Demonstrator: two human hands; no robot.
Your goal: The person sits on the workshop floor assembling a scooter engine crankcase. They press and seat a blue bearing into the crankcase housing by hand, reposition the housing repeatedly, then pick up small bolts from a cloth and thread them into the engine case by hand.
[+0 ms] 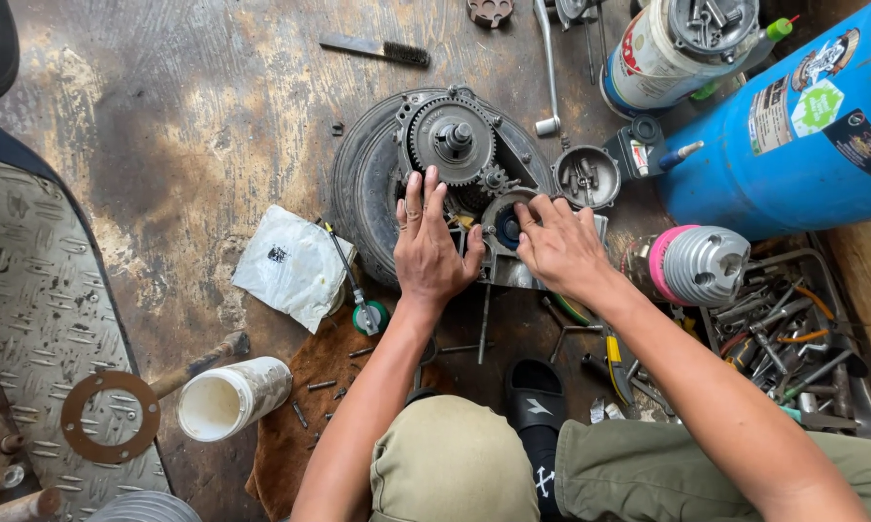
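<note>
Both hands on an engine gear case on the stained floor

Left hand (430,253) lies flat, fingers spread, on the round grey metal case (377,174) below its toothed gear (452,138); right hand (559,246) curls fingertips onto the blue-centred bearing (506,224) beside it.

The stained concrete floor (194,126) carries an engine casing (377,174) at centre. A wire brush (377,48) lies at 11 o'clock, a blue cylinder (793,126) at 2 o'clock, a tool tray (793,338) at 4 o'clock, a white jar (232,396) at 7 o'clock, and a plastic bag (295,266) at 9 o'clock.
</note>
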